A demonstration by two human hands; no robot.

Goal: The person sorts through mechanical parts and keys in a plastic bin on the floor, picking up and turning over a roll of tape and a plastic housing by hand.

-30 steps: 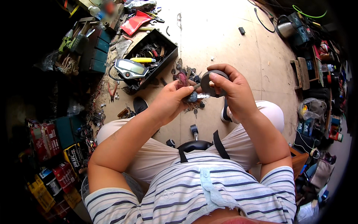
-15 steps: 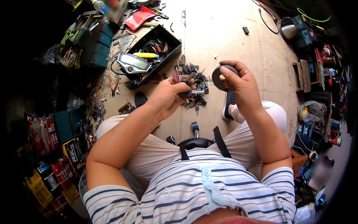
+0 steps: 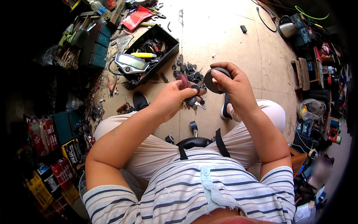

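A bunch of keys [image 3: 193, 100] is gripped in my left hand [image 3: 169, 99], with a dark round key head by the thumb and a reddish-purple piece [image 3: 183, 81] above the fingers. My right hand [image 3: 240, 87] pinches a thick, dark grey round disc [image 3: 211, 85] by its rim, thumb on the near face. One key blade from the left hand points at the disc's left edge; whether they touch I cannot tell. Beneath and beyond both hands, a pile of loose keys [image 3: 192, 70] lies on the floor, partly hidden by my left hand.
Left of the pile stands a black box [image 3: 171, 46] of tools and parts, with a digital instrument gauge [image 3: 130, 62] and a yellow-handled tool [image 3: 143, 55] on it. Red-handled pliers [image 3: 112, 86] lie nearby. Cluttered shelves line both sides. A stool's castor [image 3: 193, 127] shows between my legs.
My right hand has moved the disc left, closer to the keys. My left hand has shifted slightly right and lower, and its keys have turned.
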